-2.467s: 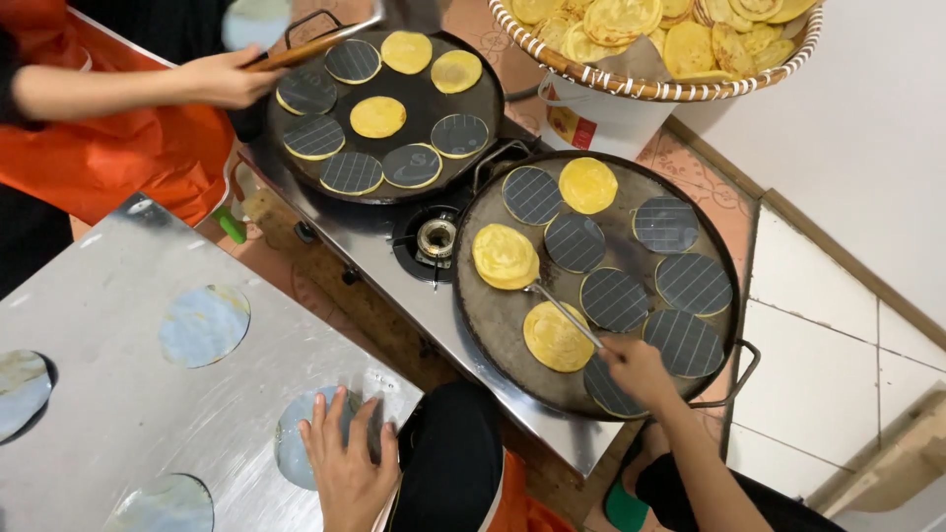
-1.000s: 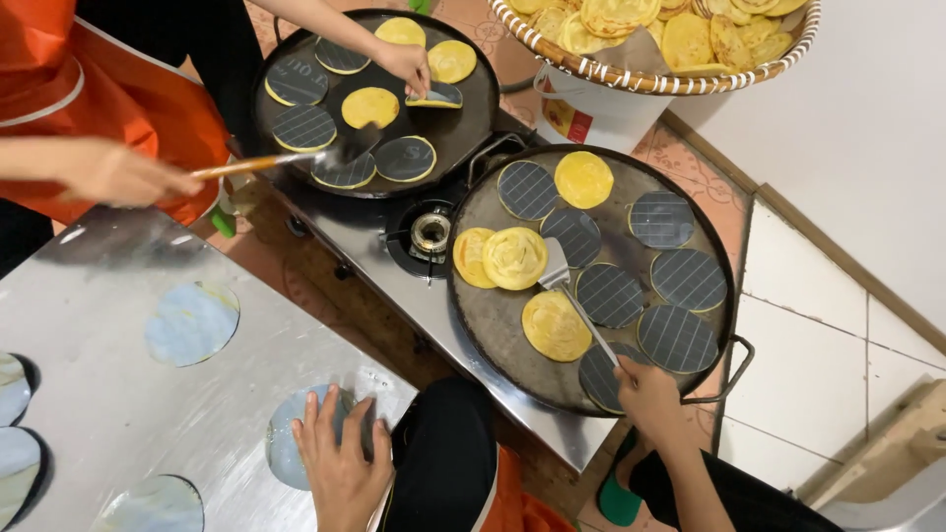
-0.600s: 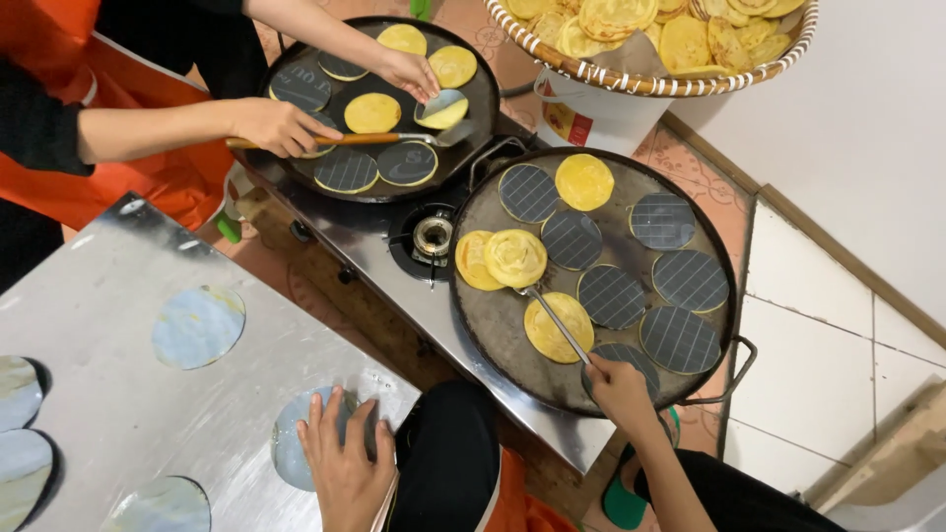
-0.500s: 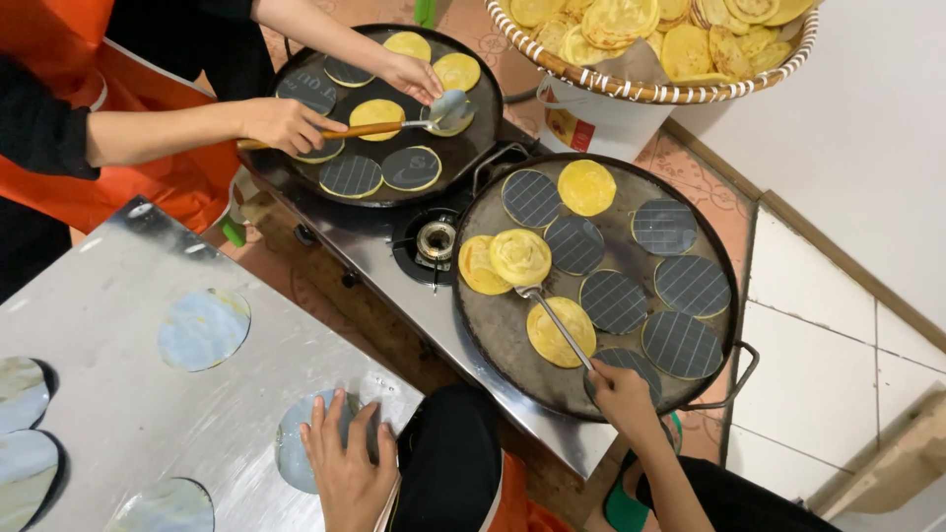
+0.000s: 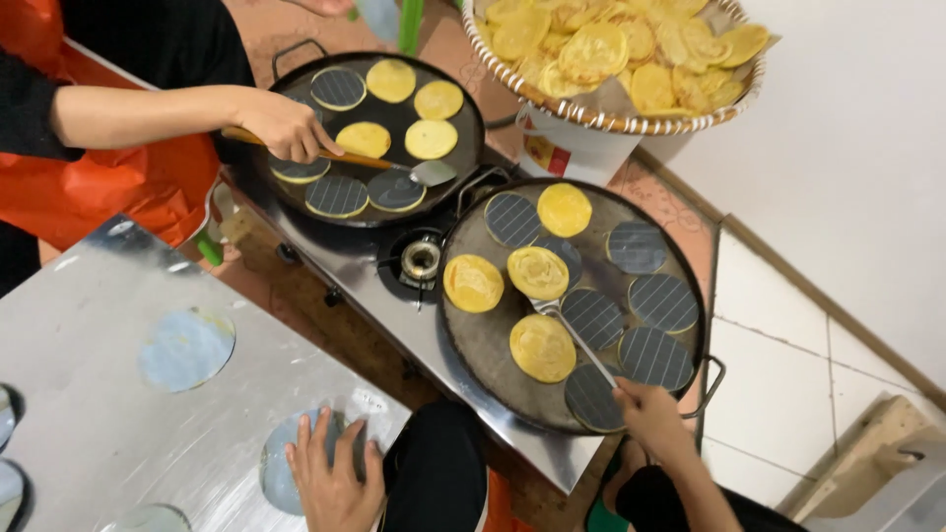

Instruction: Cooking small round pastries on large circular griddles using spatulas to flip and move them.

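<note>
Flipping flatbreads on the round griddle (image 5: 493, 345).
My right hand (image 5: 650, 419) grips the spatula (image 5: 572, 335) under a yellow flatbread (image 5: 538, 272); my left hand (image 5: 335, 478) lies open-palmed at the counter (image 5: 89, 286) edge.

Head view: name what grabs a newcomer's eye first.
Two round black griddles dotted with yellow flatbreads fill the middle; the right hand holds a spatula under one. A basket heaped with cooked rounds sits top right. The left hand rests on the steel table.

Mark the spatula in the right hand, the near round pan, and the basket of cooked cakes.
spatula (image 5: 576, 340): head view, on the thin metal shaft.
near round pan (image 5: 485, 347): head view, on bare dark surface at its left.
basket (image 5: 591, 116): head view, on the woven front rim.
</note>
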